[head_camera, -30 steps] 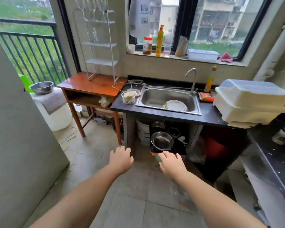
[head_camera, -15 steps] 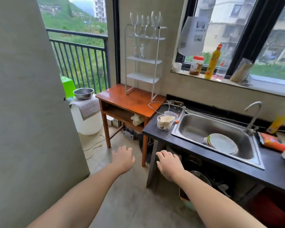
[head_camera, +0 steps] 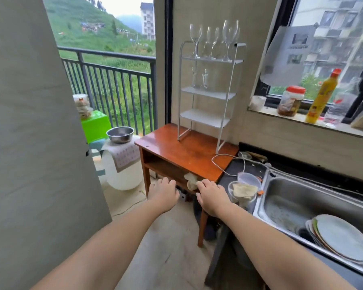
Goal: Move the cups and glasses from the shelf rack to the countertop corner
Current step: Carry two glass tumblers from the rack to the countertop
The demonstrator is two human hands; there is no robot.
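Observation:
A white shelf rack stands on a wooden side table against the wall. Several wine glasses stand upright on its top shelf, and two small glasses on the second shelf. The lower shelf is bare. My left hand and my right hand are stretched forward, palms down, fingers loosely apart, holding nothing. Both hover in front of the table's near edge, well below and short of the rack.
A dark countertop adjoins the table on the right, with a white cable, plastic containers and a steel sink holding plates. Bottles and a jar line the window sill. At left are a grey panel, a white drum with a steel bowl, and the balcony railing.
The view has turned left and closed in on the rack and wooden table. Both hands stay outstretched and empty, now near the table's front edge.

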